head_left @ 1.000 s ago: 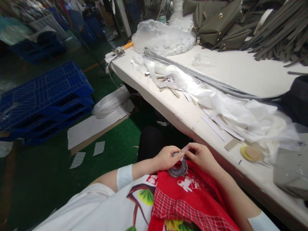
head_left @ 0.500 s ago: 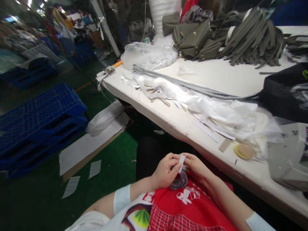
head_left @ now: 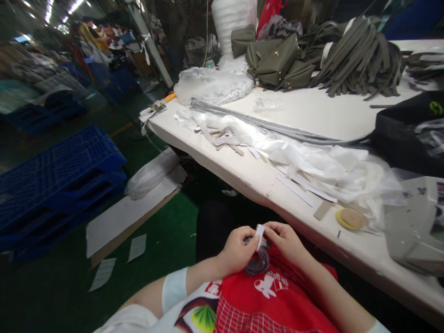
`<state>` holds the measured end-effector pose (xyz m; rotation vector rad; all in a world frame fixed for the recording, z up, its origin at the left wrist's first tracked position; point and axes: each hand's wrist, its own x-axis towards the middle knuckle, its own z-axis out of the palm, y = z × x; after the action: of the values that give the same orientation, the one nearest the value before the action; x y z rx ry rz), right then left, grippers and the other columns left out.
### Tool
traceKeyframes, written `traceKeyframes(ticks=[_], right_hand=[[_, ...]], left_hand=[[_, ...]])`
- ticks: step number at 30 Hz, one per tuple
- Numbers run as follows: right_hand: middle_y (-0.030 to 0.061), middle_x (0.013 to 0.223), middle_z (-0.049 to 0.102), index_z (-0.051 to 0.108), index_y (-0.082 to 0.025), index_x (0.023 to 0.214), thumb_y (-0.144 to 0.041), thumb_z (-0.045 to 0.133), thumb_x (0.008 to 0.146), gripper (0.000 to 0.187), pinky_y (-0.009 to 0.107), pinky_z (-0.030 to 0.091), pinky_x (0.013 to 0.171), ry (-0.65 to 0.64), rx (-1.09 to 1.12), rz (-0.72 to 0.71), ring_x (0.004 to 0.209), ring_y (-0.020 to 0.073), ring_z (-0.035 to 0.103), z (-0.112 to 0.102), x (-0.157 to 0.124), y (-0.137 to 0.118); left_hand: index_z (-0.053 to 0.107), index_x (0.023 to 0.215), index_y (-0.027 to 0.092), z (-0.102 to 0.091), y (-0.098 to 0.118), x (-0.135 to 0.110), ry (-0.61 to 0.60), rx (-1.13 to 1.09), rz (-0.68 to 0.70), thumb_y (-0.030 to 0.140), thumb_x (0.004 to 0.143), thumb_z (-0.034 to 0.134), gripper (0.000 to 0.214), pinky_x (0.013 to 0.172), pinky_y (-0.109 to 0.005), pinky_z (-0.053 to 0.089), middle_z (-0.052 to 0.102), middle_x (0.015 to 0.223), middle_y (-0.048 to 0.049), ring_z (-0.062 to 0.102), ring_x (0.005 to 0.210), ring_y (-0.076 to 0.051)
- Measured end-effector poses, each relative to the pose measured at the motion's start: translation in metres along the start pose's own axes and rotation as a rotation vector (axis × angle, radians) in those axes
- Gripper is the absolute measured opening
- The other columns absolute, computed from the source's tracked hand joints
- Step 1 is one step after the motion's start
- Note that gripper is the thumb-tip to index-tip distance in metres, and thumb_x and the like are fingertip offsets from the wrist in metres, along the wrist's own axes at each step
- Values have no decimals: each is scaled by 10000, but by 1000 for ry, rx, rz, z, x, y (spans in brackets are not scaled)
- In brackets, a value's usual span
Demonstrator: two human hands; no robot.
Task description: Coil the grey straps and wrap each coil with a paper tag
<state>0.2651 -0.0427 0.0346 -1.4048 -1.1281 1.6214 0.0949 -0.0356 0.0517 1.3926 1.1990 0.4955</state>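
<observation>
Low in front of my red apron (head_left: 294, 300), my left hand (head_left: 239, 249) is closed round a bundle of coiled grey strap (head_left: 257, 262), with the thumb pressing a short white strip (head_left: 260, 237) against it. Close beside it, my right hand (head_left: 282, 238) pinches with thumb and fingers at the strip's upper right edge. The fingertips partly hide what lies between the hands. Below them the grey coil hangs against the apron.
A white-topped table (head_left: 215, 159) runs along the right, bearing white film (head_left: 270, 138), a yellow tape roll (head_left: 350, 218), olive pouches (head_left: 274, 58) and a bundle of olive straps (head_left: 360, 60). Blue pallets (head_left: 62, 171) and a long board (head_left: 128, 222) lie on the floor at left.
My right hand's fingers have drawn slightly back and spread more along the strip's right edge. The left hand keeps its hold on the strip and coil. The view has shifted slightly.
</observation>
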Motion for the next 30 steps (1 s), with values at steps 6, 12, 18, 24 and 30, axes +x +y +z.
traceKeyframes(ticks=[6,12,18,24,30], right_hand=[[37,682,665,695,-123,717,-483,742,668,366,272,418,630,-83,55,103,633,147,542,-13,-4,-13],[4,613,630,647,-119,672,-430,831,553,381,254,395,594,-149,146,245,564,105,499,-16,5,-5],[11,656,642,603,-160,670,-348,728,695,227,261,423,591,-116,-143,58,607,136,548,-12,1,-4],[50,929,688,679,-208,916,-226,485,903,195,293,504,777,-121,-591,-364,835,168,630,-7,-24,-20],[105,1203,631,596,-229,1230,-189,460,916,345,417,495,968,10,-821,-585,1089,232,592,-8,-34,-18]], left_hand=[[583,861,152,6,11,-7,75,156,92,256,850,541,113,686,-251,424,624,804,-32,569,728,-140],[464,1041,158,9,10,-10,60,154,73,246,822,577,261,668,-258,427,633,818,-33,588,734,-149],[493,1031,161,3,12,-9,-11,206,73,293,823,584,263,677,-270,426,646,877,-49,591,756,-155],[609,980,119,-19,4,6,-277,-105,-168,383,722,709,383,616,-249,427,610,762,-28,546,648,-124],[647,909,94,-17,20,23,-212,-631,-265,341,602,809,426,704,-253,445,630,811,-52,574,724,-133]])
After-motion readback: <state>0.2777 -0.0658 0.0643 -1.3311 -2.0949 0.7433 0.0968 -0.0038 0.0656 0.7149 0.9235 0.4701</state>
